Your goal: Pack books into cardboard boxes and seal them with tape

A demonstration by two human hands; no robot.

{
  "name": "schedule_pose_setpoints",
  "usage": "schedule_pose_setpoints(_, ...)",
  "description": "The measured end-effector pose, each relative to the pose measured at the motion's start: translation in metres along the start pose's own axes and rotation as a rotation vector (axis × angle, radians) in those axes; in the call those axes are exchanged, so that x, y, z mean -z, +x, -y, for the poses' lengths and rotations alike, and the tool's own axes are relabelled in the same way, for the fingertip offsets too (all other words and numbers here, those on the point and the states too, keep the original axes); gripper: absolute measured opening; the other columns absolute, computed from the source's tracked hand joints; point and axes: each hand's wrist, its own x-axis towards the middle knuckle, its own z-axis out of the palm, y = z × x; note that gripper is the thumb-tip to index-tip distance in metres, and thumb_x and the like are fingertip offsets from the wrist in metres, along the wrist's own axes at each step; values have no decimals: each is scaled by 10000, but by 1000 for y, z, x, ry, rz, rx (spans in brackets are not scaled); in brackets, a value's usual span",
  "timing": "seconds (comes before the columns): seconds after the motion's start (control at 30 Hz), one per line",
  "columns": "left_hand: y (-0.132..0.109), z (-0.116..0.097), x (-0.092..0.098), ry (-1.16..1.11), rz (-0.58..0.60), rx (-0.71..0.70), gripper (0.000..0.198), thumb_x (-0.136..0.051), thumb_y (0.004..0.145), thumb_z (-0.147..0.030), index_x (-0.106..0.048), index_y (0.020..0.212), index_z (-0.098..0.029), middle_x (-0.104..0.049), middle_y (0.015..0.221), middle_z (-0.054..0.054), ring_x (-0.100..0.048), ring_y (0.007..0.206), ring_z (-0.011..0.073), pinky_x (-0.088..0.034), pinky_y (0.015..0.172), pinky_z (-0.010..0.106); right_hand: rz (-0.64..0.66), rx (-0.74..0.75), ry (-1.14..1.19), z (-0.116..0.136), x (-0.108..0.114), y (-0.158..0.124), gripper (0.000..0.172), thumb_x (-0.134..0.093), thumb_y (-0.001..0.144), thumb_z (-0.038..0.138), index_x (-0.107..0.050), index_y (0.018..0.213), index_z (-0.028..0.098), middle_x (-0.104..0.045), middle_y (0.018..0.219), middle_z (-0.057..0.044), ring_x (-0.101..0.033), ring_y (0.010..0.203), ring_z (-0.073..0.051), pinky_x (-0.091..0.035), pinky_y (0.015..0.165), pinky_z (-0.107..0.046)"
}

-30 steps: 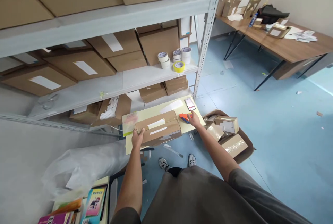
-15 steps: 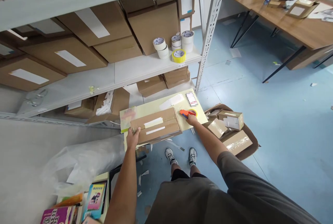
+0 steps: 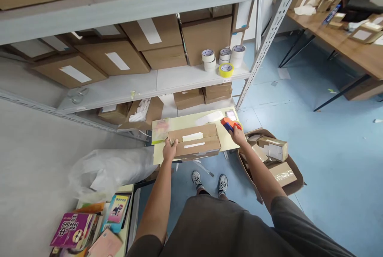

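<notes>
A flat cardboard box (image 3: 196, 142) with white labels on its top lies on a small pale yellow table (image 3: 185, 123). My left hand (image 3: 170, 150) grips the box's near left corner. At the table's right edge, my right hand (image 3: 237, 134) is closed on an orange and blue tape dispenser (image 3: 229, 123). A phone (image 3: 230, 114) lies just beyond the dispenser, and a white sheet (image 3: 209, 118) lies beside it.
A grey metal shelf rack (image 3: 179, 81) holds cardboard boxes and several tape rolls (image 3: 223, 58). An open carton of small parcels (image 3: 273, 155) sits on the blue floor at the right. Books (image 3: 89, 229) lie at the lower left, a plastic bag (image 3: 110, 169) above them. A wooden desk (image 3: 344, 38) stands at the far right.
My right hand has closed on the tape dispenser and lifted it off the table. My left hand stays on the box. The camera has swung to the left.
</notes>
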Motion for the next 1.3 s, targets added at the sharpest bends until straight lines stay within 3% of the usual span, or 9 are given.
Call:
schedule_pose_setpoints(0.2, -4, -15, -14, -55, 38, -54, 631, -587, 996, -567, -483, 1525, -238, -729, 1369, 154, -683, 1278, 335, -501, 1041, 403, -94, 208, 129, 85, 56, -23, 619, -589, 986, 611, -560, 1394, 147, -720, 1239, -224, -645, 1162, -415, -487, 992, -483)
schedule_pose_setpoints(0.43, -9, -17, -23, -146, 70, -78, 684, -591, 989, -586, -462, 1540, -201, -721, 1358, 203, -693, 1253, 343, -498, 993, 395, 271, 361, 376, 187, 28, -63, 521, -677, 882, 725, -738, 1031, 230, -747, 843, -37, -679, 786, -256, -499, 712, -321)
schedule_pose_setpoints(0.63, -11, -15, -22, -247, 76, -81, 834, -658, 957, -565, -366, 1640, -187, -685, 1417, 231, -655, 1320, 368, -472, 1051, 423, 332, 350, 324, 190, 15, -66, 516, -699, 851, 716, -741, 1026, 231, -764, 884, -39, -681, 803, -247, -513, 737, -319)
schedule_pose_setpoints(0.77, -19, -15, -15, -350, 42, -116, 954, -697, 929, -538, -265, 1696, -171, -499, 1619, 247, -489, 1501, 368, -409, 1157, 424, 326, 355, 343, 187, 18, -65, 518, -707, 836, 708, -733, 1030, 229, -769, 915, -41, -684, 833, -252, -515, 756, -322)
schedule_pose_setpoints(0.87, -30, -13, -8, -344, -96, -217, 794, -666, 948, -515, -424, 1634, -197, -380, 1710, 197, -274, 1622, 356, -313, 1250, 454, 319, 347, 333, 187, 18, -67, 505, -695, 847, 703, -723, 1000, 223, -756, 877, -36, -671, 788, -244, -500, 725, -320)
schedule_pose_setpoints(0.93, -36, -14, -5, -342, -148, -264, 619, -607, 988, -504, -567, 1529, -205, -470, 1647, 197, -320, 1597, 355, -311, 1255, 473, 314, 349, 327, 186, 17, -69, 500, -696, 843, 705, -717, 979, 224, -746, 851, -31, -660, 764, -240, -493, 712, -320)
schedule_pose_setpoints(1.07, -36, -27, -7, -553, 151, -210, 536, -467, 1041, -622, -766, 1152, -192, -770, 1160, 195, -725, 1117, 325, -531, 992, 433, 303, 321, 343, 183, 15, -70, 511, -721, 810, 713, -717, 944, 220, -742, 828, -40, -658, 772, -253, -507, 721, -332)
schedule_pose_setpoints(1.2, -23, -49, -14, -877, 608, 57, 729, -469, 962, -809, -758, 926, -141, -779, 854, 163, -727, 707, 229, -540, 654, 323, 301, 282, 381, 183, 15, -70, 514, -764, 770, 693, -729, 950, 213, -755, 846, -45, -678, 823, -265, -531, 744, -336)
schedule_pose_setpoints(1.3, -17, -60, -13, -1095, 694, 173, 619, -695, 875, -742, -761, 907, -127, -792, 877, 151, -733, 722, 192, -532, 620, 262, 286, 251, 375, 185, 18, -71, 515, -777, 755, 687, -730, 943, 211, -756, 850, -41, -684, 846, -268, -542, 761, -339)
